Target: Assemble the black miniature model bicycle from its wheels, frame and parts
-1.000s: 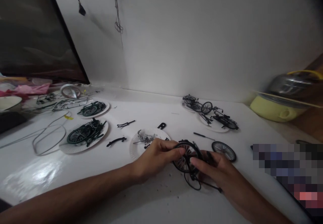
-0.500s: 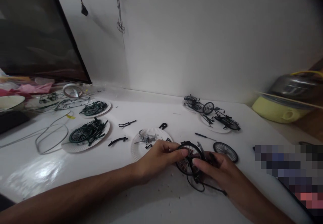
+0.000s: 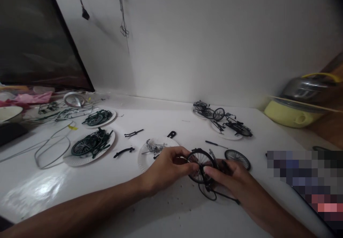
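The spoked wheel is just R of the middle paper plate, up off the worktop, w/ dark model-bike frame parts behind and below it. L hand is nearly closed in a thumb-and-finger pinch on the wheel, thumb tip at the spokes near the hub; R hand is about half closed around the frame parts, its thumb up by the hub, other fingers curled behind. What those hidden fingers touch, can't tell. To do this well, I'd let R hand be the clamp (frame steady, no twist) & L hand make only small shifts at the hub. Press close to the axle, not out on the spokes, as they look thin & prob. bend easily. Load both sides of the hub evenly, else the wheel may cock btwn the stays & rub. A light spin w/ one fingertip would be a good check for wobble. Mind the thin black loop hanging under the wheel, R of & below the plate; it could snag a finger. Small dark specks lie below & R of the plate, poss. tiny screws, so low, slow wrists, no sweeping. Screwdriver lies R of the plate, w/in easy reach of R hand.
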`<action>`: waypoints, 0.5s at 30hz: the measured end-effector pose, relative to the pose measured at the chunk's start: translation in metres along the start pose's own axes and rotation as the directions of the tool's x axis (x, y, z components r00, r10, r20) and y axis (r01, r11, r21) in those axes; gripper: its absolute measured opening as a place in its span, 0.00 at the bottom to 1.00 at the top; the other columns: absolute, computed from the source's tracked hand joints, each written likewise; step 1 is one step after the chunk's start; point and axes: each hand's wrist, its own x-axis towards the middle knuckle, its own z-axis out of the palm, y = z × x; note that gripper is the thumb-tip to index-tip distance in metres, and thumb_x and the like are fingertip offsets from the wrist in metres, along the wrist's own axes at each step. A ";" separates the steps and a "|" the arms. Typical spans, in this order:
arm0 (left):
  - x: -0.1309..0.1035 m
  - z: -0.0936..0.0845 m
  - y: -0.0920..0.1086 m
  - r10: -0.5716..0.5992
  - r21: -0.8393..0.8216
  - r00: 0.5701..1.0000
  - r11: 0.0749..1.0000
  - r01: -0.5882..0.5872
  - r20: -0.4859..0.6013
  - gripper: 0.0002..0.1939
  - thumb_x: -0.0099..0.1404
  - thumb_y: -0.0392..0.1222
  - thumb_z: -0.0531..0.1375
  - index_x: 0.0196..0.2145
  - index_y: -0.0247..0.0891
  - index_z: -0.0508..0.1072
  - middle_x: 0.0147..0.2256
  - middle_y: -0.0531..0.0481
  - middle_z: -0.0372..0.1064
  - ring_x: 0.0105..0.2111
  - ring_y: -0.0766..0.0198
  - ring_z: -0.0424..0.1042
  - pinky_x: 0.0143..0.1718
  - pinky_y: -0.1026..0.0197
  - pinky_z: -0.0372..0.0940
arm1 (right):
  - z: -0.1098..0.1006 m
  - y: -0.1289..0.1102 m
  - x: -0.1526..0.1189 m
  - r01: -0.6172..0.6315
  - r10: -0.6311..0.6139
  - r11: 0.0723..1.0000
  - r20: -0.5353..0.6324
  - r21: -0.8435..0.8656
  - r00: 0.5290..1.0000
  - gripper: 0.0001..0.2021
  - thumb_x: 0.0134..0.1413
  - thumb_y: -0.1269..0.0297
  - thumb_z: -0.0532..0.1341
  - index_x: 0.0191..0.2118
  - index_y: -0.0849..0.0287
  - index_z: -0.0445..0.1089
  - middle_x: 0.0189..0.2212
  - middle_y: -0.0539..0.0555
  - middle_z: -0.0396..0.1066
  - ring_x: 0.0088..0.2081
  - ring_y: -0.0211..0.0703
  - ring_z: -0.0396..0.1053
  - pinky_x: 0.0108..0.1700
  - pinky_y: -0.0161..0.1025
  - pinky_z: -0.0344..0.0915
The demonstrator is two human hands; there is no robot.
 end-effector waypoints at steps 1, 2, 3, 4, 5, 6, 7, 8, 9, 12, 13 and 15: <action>0.000 0.000 0.000 -0.007 0.000 1.000 1.000 0.007 -0.010 0.10 0.57 0.38 0.69 0.32 0.30 0.73 0.31 0.47 0.73 0.32 0.67 0.72 0.36 0.64 0.65 | 0.000 0.001 0.001 0.002 -0.002 1.000 0.000 -0.005 1.000 0.17 0.42 0.49 0.71 0.28 0.60 0.75 0.25 0.52 0.73 0.29 0.41 0.70 0.32 0.35 0.68; -0.001 0.000 0.000 -0.016 -0.003 1.000 1.000 0.016 -0.018 0.09 0.57 0.37 0.69 0.31 0.30 0.73 0.31 0.47 0.73 0.31 0.68 0.72 0.36 0.65 0.65 | 0.000 0.001 0.001 0.003 -0.003 1.000 0.002 -0.013 1.000 0.17 0.43 0.49 0.71 0.28 0.60 0.75 0.25 0.52 0.73 0.29 0.40 0.70 0.32 0.35 0.67; -0.001 0.000 0.000 -0.025 -0.005 0.999 1.000 0.025 -0.020 0.09 0.56 0.36 0.69 0.31 0.30 0.73 0.32 0.48 0.73 0.31 0.69 0.71 0.35 0.66 0.64 | -0.001 0.002 0.001 0.002 -0.002 1.000 0.008 -0.021 1.000 0.17 0.43 0.49 0.70 0.27 0.60 0.75 0.25 0.52 0.73 0.29 0.40 0.70 0.32 0.35 0.67; -0.001 0.001 0.000 -0.030 -0.008 0.999 1.000 0.030 -0.018 0.09 0.56 0.35 0.69 0.31 0.30 0.73 0.32 0.48 0.73 0.31 0.69 0.71 0.35 0.66 0.64 | -0.001 0.002 0.001 0.003 -0.002 1.000 0.019 -0.030 1.000 0.18 0.43 0.49 0.70 0.27 0.60 0.74 0.25 0.52 0.73 0.29 0.41 0.70 0.32 0.35 0.67; -0.001 0.001 0.000 -0.032 -0.013 0.999 0.999 0.032 -0.010 0.08 0.56 0.34 0.69 0.31 0.30 0.73 0.31 0.49 0.72 0.31 0.70 0.70 0.35 0.67 0.64 | -0.002 0.001 0.001 0.008 -0.006 0.999 0.035 -0.040 0.999 0.18 0.43 0.48 0.70 0.27 0.60 0.74 0.25 0.52 0.73 0.29 0.41 0.70 0.31 0.36 0.67; -0.002 0.001 0.000 -0.032 -0.020 0.999 0.999 0.032 0.003 0.08 0.56 0.34 0.69 0.31 0.30 0.73 0.31 0.49 0.72 0.31 0.70 0.70 0.35 0.67 0.63 | -0.002 0.000 0.001 0.015 -0.012 0.999 0.052 -0.052 0.999 0.18 0.44 0.48 0.69 0.27 0.60 0.74 0.25 0.52 0.72 0.30 0.42 0.70 0.31 0.36 0.67; -0.002 0.001 0.001 -0.031 -0.028 0.999 0.999 0.031 0.018 0.08 0.56 0.34 0.69 0.31 0.30 0.73 0.31 0.50 0.72 0.31 0.70 0.70 0.35 0.67 0.63 | -0.002 -0.001 0.000 0.021 -0.017 0.998 0.068 -0.063 0.998 0.17 0.45 0.48 0.69 0.28 0.60 0.74 0.25 0.52 0.72 0.31 0.43 0.70 0.32 0.36 0.68; -0.002 0.002 0.001 -0.031 -0.034 0.999 0.999 0.032 0.028 0.08 0.55 0.34 0.69 0.31 0.30 0.73 0.30 0.50 0.71 0.31 0.70 0.70 0.35 0.67 0.63 | -0.003 -0.002 -0.001 0.024 -0.018 0.997 0.082 -0.069 0.996 0.17 0.45 0.48 0.68 0.29 0.59 0.74 0.26 0.52 0.72 0.32 0.44 0.71 0.32 0.37 0.68; -0.003 0.002 0.001 -0.033 -0.041 0.999 0.999 0.034 0.031 0.08 0.55 0.33 0.69 0.31 0.30 0.73 0.30 0.51 0.71 0.30 0.71 0.70 0.34 0.67 0.63 | -0.003 -0.002 -0.002 0.020 -0.013 0.997 0.091 -0.071 0.996 0.17 0.46 0.48 0.68 0.30 0.59 0.74 0.27 0.52 0.72 0.33 0.45 0.71 0.33 0.37 0.68; -0.003 0.002 0.001 -0.036 -0.036 0.999 0.999 0.037 0.025 0.08 0.56 0.33 0.69 0.31 0.31 0.72 0.30 0.51 0.71 0.30 0.71 0.69 0.34 0.68 0.63 | -0.002 -0.002 -0.004 -0.012 0.017 0.998 0.097 -0.059 0.995 0.19 0.46 0.47 0.68 0.36 0.59 0.76 0.29 0.53 0.73 0.32 0.44 0.70 0.32 0.37 0.69; -0.002 0.002 0.001 -0.036 -0.028 0.999 0.999 0.036 0.022 0.08 0.56 0.33 0.69 0.32 0.31 0.72 0.30 0.51 0.71 0.29 0.72 0.69 0.33 0.68 0.62 | -0.002 -0.002 -0.005 -0.020 0.025 0.998 0.086 -0.062 0.996 0.19 0.46 0.48 0.68 0.37 0.59 0.77 0.29 0.53 0.73 0.30 0.42 0.70 0.31 0.37 0.68; -0.002 0.000 0.000 -0.033 -0.022 0.999 0.999 0.034 0.026 0.09 0.55 0.33 0.69 0.32 0.31 0.73 0.30 0.51 0.71 0.29 0.71 0.69 0.33 0.68 0.62 | -0.002 -0.001 -0.005 -0.017 0.023 0.997 0.072 -0.078 0.997 0.19 0.46 0.48 0.68 0.36 0.60 0.77 0.28 0.53 0.74 0.29 0.41 0.69 0.29 0.35 0.67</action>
